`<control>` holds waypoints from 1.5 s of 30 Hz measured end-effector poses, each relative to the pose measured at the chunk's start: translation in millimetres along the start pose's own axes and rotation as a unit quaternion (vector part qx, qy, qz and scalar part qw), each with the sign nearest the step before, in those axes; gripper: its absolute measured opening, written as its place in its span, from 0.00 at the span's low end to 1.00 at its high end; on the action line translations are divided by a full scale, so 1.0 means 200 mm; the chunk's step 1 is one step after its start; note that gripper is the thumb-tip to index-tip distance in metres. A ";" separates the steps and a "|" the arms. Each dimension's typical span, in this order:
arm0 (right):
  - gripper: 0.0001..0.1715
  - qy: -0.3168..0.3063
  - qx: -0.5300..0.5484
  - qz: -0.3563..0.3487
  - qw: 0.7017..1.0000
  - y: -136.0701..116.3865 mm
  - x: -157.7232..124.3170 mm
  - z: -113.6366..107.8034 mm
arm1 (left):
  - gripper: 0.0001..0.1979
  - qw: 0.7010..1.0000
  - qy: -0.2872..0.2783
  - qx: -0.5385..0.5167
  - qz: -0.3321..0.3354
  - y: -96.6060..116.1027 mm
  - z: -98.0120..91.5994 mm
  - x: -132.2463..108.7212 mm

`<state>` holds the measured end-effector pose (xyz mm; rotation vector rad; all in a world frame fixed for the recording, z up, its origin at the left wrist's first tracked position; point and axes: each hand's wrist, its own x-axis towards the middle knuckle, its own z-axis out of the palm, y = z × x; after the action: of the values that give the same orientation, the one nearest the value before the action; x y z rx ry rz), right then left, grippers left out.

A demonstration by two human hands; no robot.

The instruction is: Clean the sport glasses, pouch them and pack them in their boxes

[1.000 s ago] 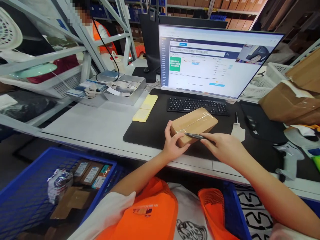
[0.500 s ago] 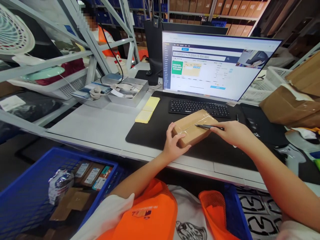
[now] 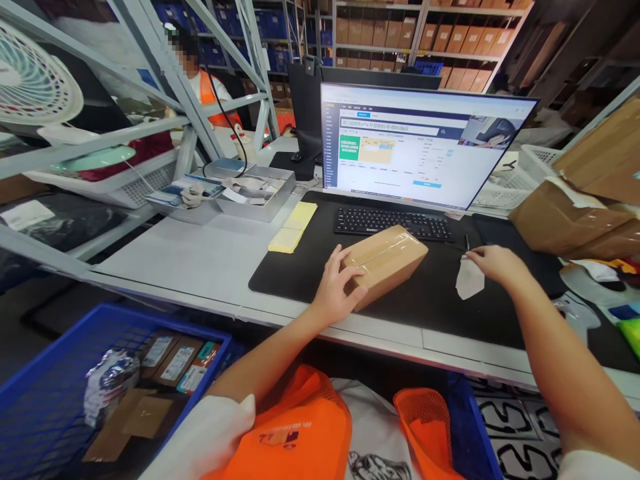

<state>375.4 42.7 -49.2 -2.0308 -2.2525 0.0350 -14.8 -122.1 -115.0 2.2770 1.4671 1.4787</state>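
Observation:
A taped brown cardboard box [image 3: 387,263] rests tilted on the black desk mat [image 3: 295,283]. My left hand [image 3: 337,287] grips its left end, fingers over the top edge and thumb low on the near side. To the right of the box, my right hand [image 3: 495,263] pinches a small white slip [image 3: 470,279], apparently paper, that hangs below the fingertips. Just beyond those fingers a thin dark pen-like object [image 3: 467,241] lies on the mat. Whether a pen is still in my right hand cannot be made out.
Behind the box stand a black keyboard [image 3: 393,223] and a lit monitor [image 3: 400,153]. Yellow paper [image 3: 294,227] lies to the left, near a grey tray [image 3: 270,207]. Brown cartons [image 3: 560,217] fill the right side. A blue crate [image 3: 165,313] sits below. A co-worker [image 3: 207,87] is beyond the frame.
My right hand has moved right, off the box where it held a black pen on the top, and now holds the white slip. My left hand stays on the box.

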 end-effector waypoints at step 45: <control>0.34 0.214 0.442 -0.134 0.861 -0.69 -0.32 0.42 | 0.37 0.868 -0.316 -0.193 -0.331 -0.30 -0.12 0.73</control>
<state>236.9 -29.9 -124.5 -1.0985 -1.7181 0.4538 -58.9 6.3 -32.8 1.5373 1.3593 0.6488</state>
